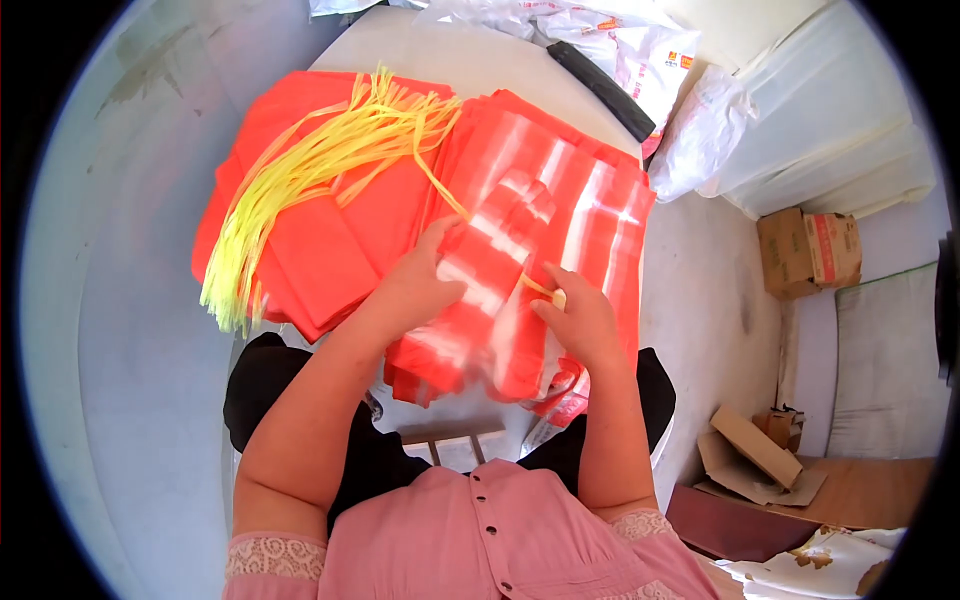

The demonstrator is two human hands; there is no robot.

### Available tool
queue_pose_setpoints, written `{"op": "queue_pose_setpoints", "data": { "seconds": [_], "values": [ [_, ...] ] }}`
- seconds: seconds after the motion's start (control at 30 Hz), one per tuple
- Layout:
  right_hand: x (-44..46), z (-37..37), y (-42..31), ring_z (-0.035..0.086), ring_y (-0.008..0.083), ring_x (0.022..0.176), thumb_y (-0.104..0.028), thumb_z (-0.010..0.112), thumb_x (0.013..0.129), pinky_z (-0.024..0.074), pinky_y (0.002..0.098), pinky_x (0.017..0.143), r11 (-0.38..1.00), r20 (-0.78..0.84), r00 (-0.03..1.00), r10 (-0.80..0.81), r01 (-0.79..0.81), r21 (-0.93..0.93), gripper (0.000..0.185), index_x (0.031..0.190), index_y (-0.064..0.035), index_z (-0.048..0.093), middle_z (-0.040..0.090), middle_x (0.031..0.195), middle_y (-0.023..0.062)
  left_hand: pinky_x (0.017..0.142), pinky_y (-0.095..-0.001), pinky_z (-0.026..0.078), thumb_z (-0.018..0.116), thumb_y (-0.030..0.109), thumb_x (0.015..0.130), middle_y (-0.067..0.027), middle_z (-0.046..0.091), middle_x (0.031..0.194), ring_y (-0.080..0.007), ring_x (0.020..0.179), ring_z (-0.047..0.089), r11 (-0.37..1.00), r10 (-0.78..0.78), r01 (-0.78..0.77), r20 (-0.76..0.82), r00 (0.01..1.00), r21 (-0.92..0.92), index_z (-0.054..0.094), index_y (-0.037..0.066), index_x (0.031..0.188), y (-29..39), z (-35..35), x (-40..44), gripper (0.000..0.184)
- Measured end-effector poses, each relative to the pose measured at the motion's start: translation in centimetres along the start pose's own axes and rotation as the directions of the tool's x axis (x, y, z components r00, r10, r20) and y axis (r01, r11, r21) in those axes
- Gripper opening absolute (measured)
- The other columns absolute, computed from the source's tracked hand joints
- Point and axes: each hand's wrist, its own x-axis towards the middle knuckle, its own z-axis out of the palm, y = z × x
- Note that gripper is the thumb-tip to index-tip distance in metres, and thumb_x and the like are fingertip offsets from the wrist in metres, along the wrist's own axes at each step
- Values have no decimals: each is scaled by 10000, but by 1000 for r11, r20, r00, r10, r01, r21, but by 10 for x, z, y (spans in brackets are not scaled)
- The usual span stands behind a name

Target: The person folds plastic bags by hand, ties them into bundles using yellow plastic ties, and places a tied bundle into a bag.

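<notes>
Red-and-white striped bags [590, 215] lie stacked on the table, with a smaller striped bundle [490, 255] on top. My left hand [425, 285] rests at the bundle's left side, its fingertips by the end of a yellow strip; whether they pinch it is unclear. On the bundle's right, my right hand [577, 308] is closed with thumb and finger on a yellow strip [537, 286] that crosses the bundle. Many loose yellow strips [330, 160] are spread over a pile of plain red bags [310, 250] to the left.
The table [400, 45] holds a dark rolled bundle [602, 92] and white plastic bags [705, 130] at its far right. Cardboard boxes [808, 252] stand by the right wall. An opened carton [760, 455] lies at the lower right. My knees are under the table's near edge.
</notes>
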Motion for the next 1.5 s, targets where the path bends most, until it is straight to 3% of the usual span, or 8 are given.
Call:
{"op": "queue_pose_setpoints", "data": {
  "seconds": [0.07, 0.3, 0.4, 0.5, 0.6, 1.0, 1.27, 1.5],
  "values": [
    [1, -18, -19, 700, 350, 979, -230, 716, 951, 540, 467, 872, 991, 98, 988, 118, -110, -82, 344, 1255, -72, 738, 721, 1068, 159, 912, -323, 523, 673, 64, 871, -140, 679, 1164, -173, 982, 652, 1000, -26, 26, 31, 999, 14, 356, 155, 1646, -3, -3, 3, 842],
    [-7, -29, 6, 679, 326, 825, -96, 747, 885, 539, 419, 743, 981, 144, 975, -172, 183, -68, 127, 940, 14, 780, 692, 871, 151, 1022, -436, 546, 724, 141, 824, -190, 633, 1396, -367, 1179, 680, 827, 90, -34, -72, 993, 562, 422, 126, 1615, 17, -7, -6, 847],
    [-11, -33, 8, 665, 325, 769, -70, 743, 873, 531, 422, 707, 971, 128, 964, -232, 238, -35, 103, 914, 20, 769, 670, 800, 155, 1122, -477, 498, 730, 145, 787, -237, 427, 1629, -438, 1387, 543, 779, 89, -31, -62, 994, 626, 402, 119, 1627, 27, -9, -7, 902],
    [-12, -32, 7, 645, 325, 730, -49, 749, 851, 517, 425, 677, 955, 85, 952, -295, 295, 4, 72, 866, 21, 747, 649, 749, 154, 1186, -474, 446, 740, 133, 737, -201, 258, 1733, -427, 1484, 424, 635, 349, -270, 44, 936, 723, 395, 114, 1633, 10, -14, 8, 961],
    [-12, -27, 9, 635, 337, 732, -60, 747, 844, 507, 438, 684, 940, 74, 938, -340, 341, -10, 74, 836, 11, 731, 646, 752, 155, 1228, -476, 402, 751, 132, 693, -167, 278, 1736, -424, 1504, 373, 727, 240, -280, 149, 959, 627, 386, 115, 1641, 14, -25, 23, 1016],
    [-10, -32, 2, 647, 375, 774, -91, 720, 861, 517, 474, 732, 953, 108, 947, -301, 301, 18, 111, 814, 9, 710, 648, 779, 182, 1197, -414, 425, 803, 213, 724, -206, 479, 1507, -381, 1452, 447, 755, 119, -225, 208, 971, 617, 429, 76, 1599, 28, -36, 28, 962],
    [-20, -28, 8, 623, 375, 739, -82, 706, 860, 509, 455, 711, 951, 140, 941, -308, 308, 23, 136, 791, 30, 672, 622, 759, 192, 1088, -442, 488, 847, 260, 761, -198, 575, 1350, -384, 1293, 551, 649, 140, -190, 129, 982, 737, 577, 20, 1298, 25, -36, 11, 647],
    [-28, -24, 20, 668, 221, 993, -103, 675, 959, 517, 346, 873, 798, 162, 986, 22, -115, 592, 201, 847, 63, 663, 720, 1006, 100, 971, -476, 536, 868, 289, 766, -198, 704, 1103, -402, 1127, 644, 556, 150, -148, 76, 986, 818, 642, 27, 1089, 27, -28, 1, 473]
  ]
}}
